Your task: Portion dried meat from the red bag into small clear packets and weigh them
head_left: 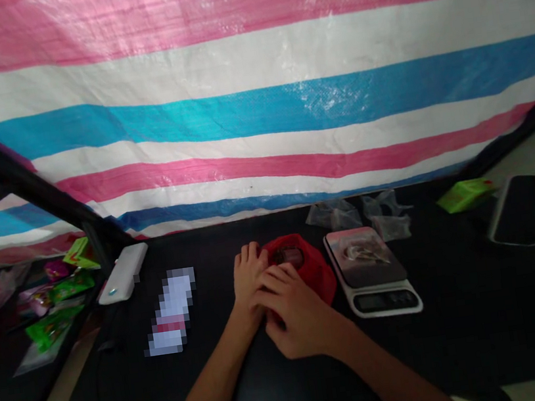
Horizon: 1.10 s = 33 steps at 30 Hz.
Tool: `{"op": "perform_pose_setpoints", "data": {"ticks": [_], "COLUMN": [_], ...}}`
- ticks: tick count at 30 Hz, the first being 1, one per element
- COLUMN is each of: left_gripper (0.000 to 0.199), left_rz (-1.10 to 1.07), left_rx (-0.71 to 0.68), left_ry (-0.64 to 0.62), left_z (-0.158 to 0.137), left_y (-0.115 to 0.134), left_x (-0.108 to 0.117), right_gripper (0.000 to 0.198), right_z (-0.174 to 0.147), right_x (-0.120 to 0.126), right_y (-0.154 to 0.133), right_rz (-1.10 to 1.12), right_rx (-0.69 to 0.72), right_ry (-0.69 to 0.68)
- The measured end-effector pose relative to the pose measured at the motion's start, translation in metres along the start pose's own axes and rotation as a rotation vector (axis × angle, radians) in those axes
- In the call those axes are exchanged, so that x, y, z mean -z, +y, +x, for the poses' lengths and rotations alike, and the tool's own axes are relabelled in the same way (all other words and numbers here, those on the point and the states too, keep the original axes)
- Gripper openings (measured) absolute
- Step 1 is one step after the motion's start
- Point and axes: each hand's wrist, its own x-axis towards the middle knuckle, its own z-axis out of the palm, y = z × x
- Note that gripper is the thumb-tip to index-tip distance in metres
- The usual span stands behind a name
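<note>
Red crinkled bag (314, 267), left hand (249, 276) and right hand (291, 316) gripping it (soft plastic), beside flat scale (374, 272)

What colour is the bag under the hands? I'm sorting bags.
Red bag, clearest in the head view.

Two bare forearms and hands, seen from above

The left hand (249, 276) and the right hand (293, 313) are uncovered, with no glove, ring, watch or bracelet to be made out in the dim light. Both forearms are bare as far as the lower edge of the view, and no sleeve or cuff shows on either. The fingers (278, 277) look slim, with short nails; finer marks on them are too blurred to tell. Nothing else of the person's body appears.
</note>
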Motion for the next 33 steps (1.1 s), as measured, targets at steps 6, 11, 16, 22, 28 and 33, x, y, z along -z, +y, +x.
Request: {"op": "perform_pose_setpoints", "data": {"ticks": [6, 11, 16, 22, 28, 33], "left_gripper": [0.02, 0.022, 0.027, 0.032, 0.027, 0.024], "left_rz": [-0.081, 0.031, 0.146, 0.224, 0.21, 0.092], "left_rx": [0.146, 0.127, 0.184, 0.184, 0.15, 0.082], "left_ry": [-0.011, -0.011, -0.093, -0.18, -0.128, -0.047], "left_z": [0.004, 0.001, 0.003, 0.001, 0.0, 0.006], "left_y": [-0.008, -0.009, -0.002, 0.005, 0.002, -0.011], "left_x": [-0.002, 0.0, 0.001, 0.011, 0.004, 0.004], "right_gripper": [0.028, 0.03, 0.026, 0.035, 0.023, 0.033], "right_z": [0.002, 0.002, -0.001, 0.005, 0.0, -0.003], "right_x": [-0.012, -0.01, -0.017, -0.014, -0.022, 0.003], "right_y": [-0.002, 0.003, -0.006, 0.004, -0.004, 0.009], "right_rz": [0.045, 0.016, 0.143, 0.049, 0.264, 0.326], "right_rx": [0.053, -0.073, 0.105, -0.119, 0.083, 0.172], "right_ry": [-0.023, 0.033, -0.082, 0.111, -0.039, 0.012]}}
